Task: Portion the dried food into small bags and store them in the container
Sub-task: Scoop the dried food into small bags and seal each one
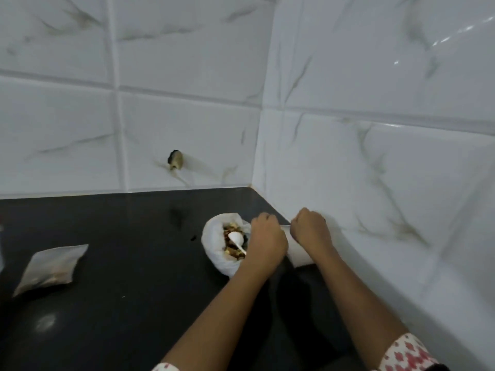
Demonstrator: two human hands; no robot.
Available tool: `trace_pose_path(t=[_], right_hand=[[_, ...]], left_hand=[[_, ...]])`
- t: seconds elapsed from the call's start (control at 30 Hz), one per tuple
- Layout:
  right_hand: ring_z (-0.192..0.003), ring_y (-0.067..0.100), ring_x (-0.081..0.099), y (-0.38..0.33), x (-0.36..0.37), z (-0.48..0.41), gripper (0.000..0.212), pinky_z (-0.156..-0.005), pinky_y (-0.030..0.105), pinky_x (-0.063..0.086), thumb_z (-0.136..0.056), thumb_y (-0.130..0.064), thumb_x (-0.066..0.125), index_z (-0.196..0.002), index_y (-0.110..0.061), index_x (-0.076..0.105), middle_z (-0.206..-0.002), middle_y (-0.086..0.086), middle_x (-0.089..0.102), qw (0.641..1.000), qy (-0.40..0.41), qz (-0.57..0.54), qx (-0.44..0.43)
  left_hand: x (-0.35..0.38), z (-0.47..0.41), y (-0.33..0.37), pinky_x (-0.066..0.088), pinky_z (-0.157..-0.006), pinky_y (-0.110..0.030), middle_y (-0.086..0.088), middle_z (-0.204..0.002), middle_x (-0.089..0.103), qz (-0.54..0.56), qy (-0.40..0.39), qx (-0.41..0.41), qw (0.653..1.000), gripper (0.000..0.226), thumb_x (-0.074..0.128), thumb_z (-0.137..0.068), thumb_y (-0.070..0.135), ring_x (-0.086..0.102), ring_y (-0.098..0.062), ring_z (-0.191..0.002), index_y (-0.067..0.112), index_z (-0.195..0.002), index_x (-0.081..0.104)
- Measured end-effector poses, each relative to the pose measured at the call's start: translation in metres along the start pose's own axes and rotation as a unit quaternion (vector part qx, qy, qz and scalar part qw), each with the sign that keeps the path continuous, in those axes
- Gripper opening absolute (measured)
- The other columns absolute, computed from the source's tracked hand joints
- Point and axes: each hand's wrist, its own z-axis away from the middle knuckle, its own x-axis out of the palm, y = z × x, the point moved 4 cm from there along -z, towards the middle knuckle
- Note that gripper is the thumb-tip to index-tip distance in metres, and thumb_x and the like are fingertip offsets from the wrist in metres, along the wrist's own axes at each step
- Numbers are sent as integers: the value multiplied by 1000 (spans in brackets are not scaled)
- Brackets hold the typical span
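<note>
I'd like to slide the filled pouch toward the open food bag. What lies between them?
In the head view, only bare black counter separates the pouch from the food bag, besides a few tiny specks.

Two walls meet at a corner [253, 183], far and right of centre. Both are faced with glossy white tiles carrying grey-brown marble veining. Far wall [134, 103]: pale grout lines, surface sound except for one dark, ragged hole [175, 160] low in a tile, just above the worktop. Right wall [388, 129]: bright glare streaks [442, 40] high up. Worktop [120, 263]: black, smooth, slightly reflective, running to both walls. A pale dusty smudge [45, 322] lies near left. Light is dim and even.
</note>
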Motion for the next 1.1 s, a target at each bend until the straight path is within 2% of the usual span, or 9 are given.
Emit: trace_pose_path(t=[0.07,0.17,0.27,0.5,0.7,0.83,0.9,1.0,1.1], right_hand=[[-113,31,54,20,3,1,28,-91,32,42,-93,-18,42,-110,0,55,-120,18,58,997,-22,80,11],[-114,28,54,30,10,2,29,-93,30,40,-94,-21,44,-113,-3,56,-121,15,59,991,-28,131,-18],[-114,28,53,32,12,1,27,-91,30,42,-94,-18,46,-114,-3,55,-121,14,59,993,-28,117,-18],[-113,31,52,34,21,2,23,-84,33,43,-91,-7,44,-112,-2,51,-121,15,55,998,-39,55,3],[-109,32,52,29,9,5,23,-81,34,41,-89,-2,43,-111,-1,49,-118,16,53,1000,19,-24,0],[-110,29,52,13,3,0,30,-88,34,43,-90,-3,44,-120,-3,50,-121,15,54,989,39,-141,-20],[-111,28,53,-1,5,1,31,-92,31,42,-90,-4,45,-120,-4,52,-121,15,57,975,13,-221,-27],[-112,26,55,-30,16,7,30,-98,33,43,-90,-5,48,-118,-4,55,-121,13,59,954,-45,-295,-38],[-103,26,59,-56,33,16,30,-92,40,50,-90,-10,50,-119,-9,52,-118,14,60,936,-130,-325,-29]], left_hand=[[24,-8,11,29,-97,-30,-17,-129,48,-60,-56,-16,996,28,38,-94,7,44,-30,-120,-2,-118,50],[48,-15,13,30,-99,-32,-15,-127,51,-112,-92,-23,989,30,37,-95,15,46,-29,-118,4,-117,54],[58,-19,10,32,-97,-34,-15,-121,56,-113,-104,-32,988,34,33,-94,15,48,-30,-113,7,-110,62],[50,-13,11,35,-94,-34,-19,-123,53,-81,-108,-69,988,30,38,-94,16,42,-33,-119,-1,-109,58],[43,-16,10,37,-90,-36,-20,-116,57,-23,-44,-72,996,27,41,-93,19,49,-35,-110,-1,-108,52],[20,-15,5,42,-76,-35,-20,-113,60,125,35,-111,985,26,41,-94,10,57,-33,-103,-1,-118,42],[1,-12,-5,39,-70,-30,-19,-115,59,187,72,-143,969,32,40,-93,4,57,-29,-98,0,-125,38],[-23,-7,-32,41,-76,-32,-18,-119,57,225,98,-196,949,38,37,-92,1,55,-30,-103,4,-130,35],[-39,-2,-66,44,-81,-36,-14,-122,55,217,92,-245,940,37,37,-92,5,54,-29,-107,10,-129,38]])
